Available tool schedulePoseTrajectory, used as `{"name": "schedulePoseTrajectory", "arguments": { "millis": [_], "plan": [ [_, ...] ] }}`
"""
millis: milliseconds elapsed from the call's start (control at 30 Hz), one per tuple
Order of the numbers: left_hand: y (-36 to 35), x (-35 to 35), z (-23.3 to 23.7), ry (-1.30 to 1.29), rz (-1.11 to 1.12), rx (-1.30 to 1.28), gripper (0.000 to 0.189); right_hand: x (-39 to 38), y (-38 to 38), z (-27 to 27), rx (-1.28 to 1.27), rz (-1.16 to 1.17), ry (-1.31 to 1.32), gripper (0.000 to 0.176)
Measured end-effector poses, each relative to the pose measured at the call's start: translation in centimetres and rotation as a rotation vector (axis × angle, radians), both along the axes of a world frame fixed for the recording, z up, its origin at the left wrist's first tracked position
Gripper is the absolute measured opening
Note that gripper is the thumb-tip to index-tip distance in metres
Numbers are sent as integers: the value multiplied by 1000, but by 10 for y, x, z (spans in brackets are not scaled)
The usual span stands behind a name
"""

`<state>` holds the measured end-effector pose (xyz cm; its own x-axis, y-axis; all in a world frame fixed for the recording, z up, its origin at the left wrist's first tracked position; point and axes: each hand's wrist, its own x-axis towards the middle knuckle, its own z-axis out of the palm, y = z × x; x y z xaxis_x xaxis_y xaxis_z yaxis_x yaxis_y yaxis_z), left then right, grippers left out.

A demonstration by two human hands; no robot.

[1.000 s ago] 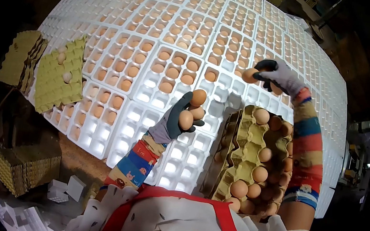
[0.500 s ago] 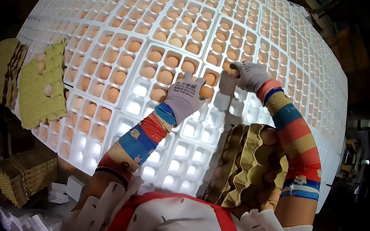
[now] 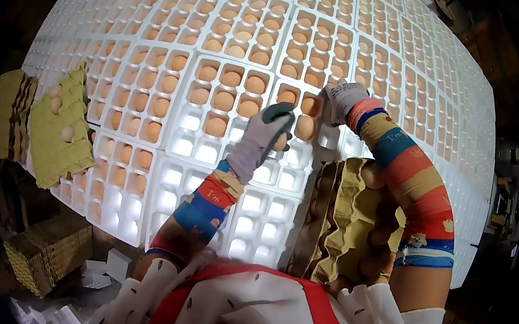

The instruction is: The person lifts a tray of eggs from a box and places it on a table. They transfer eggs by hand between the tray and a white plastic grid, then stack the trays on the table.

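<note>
My left hand [image 3: 265, 137], in a grey-white glove with a dark palm, is curled over the foam tray [image 3: 290, 179] in front of me. Its fingers are round a brown egg [image 3: 281, 142]. Just right of it, two brown eggs [image 3: 308, 117] sit in the tray's middle column. My right hand [image 3: 345, 101], gloved too, is bent down over the right column near the tray's far edge; its fingertips and anything in them are hidden. Below my right forearm rests a stack of yellowish pulp trays [image 3: 347, 227] with eggs.
White foam trays [image 3: 219, 98] cover the surface, many filled with brown eggs, and nearer ones have bare cells. At left lie a yellow-green pulp tray [image 3: 58, 147] with a few eggs and stacked pulp trays [image 3: 7, 115]. Another stack [image 3: 48, 254] stands lower left.
My left hand has turned and closed round an egg. My right hand has drawn slightly back, and two eggs now show in the middle column. The view has shifted slightly.
</note>
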<state>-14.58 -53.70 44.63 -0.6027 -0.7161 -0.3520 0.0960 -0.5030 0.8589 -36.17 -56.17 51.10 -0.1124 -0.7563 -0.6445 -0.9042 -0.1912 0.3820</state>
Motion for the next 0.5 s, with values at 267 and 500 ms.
{"name": "schedulePoseTrajectory", "arguments": {
  "millis": [267, 500],
  "plan": [
    [56, -30, -7, -392, 6, -1109, 45, -15, 16, 50, -262, -224, -390, 53],
    [27, -43, -4, -1154, -293, -1341, 60, -21, 148, 138, -298, -445, -782, 53]
  ]
}}
